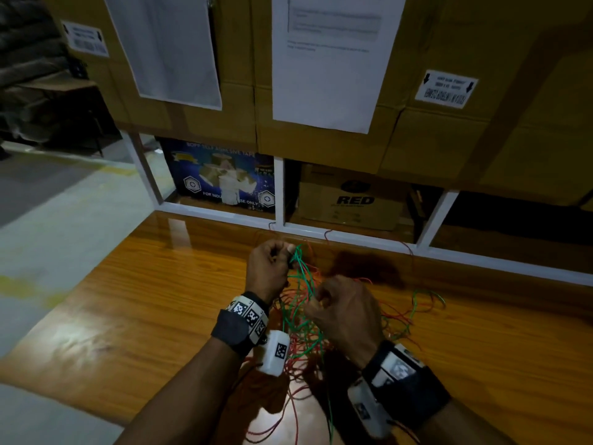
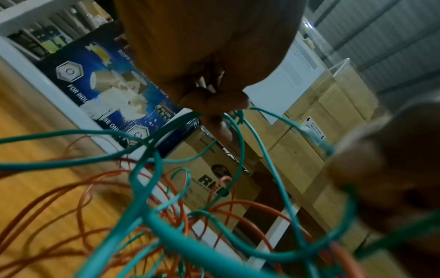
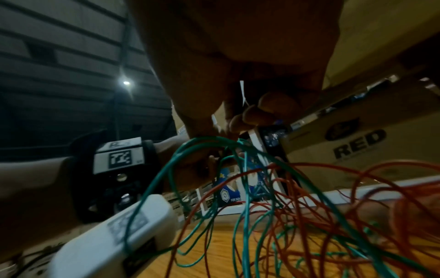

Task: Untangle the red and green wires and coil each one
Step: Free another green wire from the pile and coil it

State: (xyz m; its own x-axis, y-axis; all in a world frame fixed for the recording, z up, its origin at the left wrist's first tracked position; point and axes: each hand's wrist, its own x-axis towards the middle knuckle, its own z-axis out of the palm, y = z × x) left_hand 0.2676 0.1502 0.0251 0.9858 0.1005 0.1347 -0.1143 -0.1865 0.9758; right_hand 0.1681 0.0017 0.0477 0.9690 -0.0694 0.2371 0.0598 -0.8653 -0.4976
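Table: shiny brown wood, with a white frame along its far edge
Red wire: lies on the table in loose, messy loops
Green wire: mixed in with the red wire, with some loops spread out on the wood to the right

1. The left hand is raised above the right, fingers curled, fingertips pinching the green wire.
2. The right hand sits lower and nearer the body, back up, fingers curled on wire strands.
3. Both forearms reach forward, each wrist strapped with a camera.
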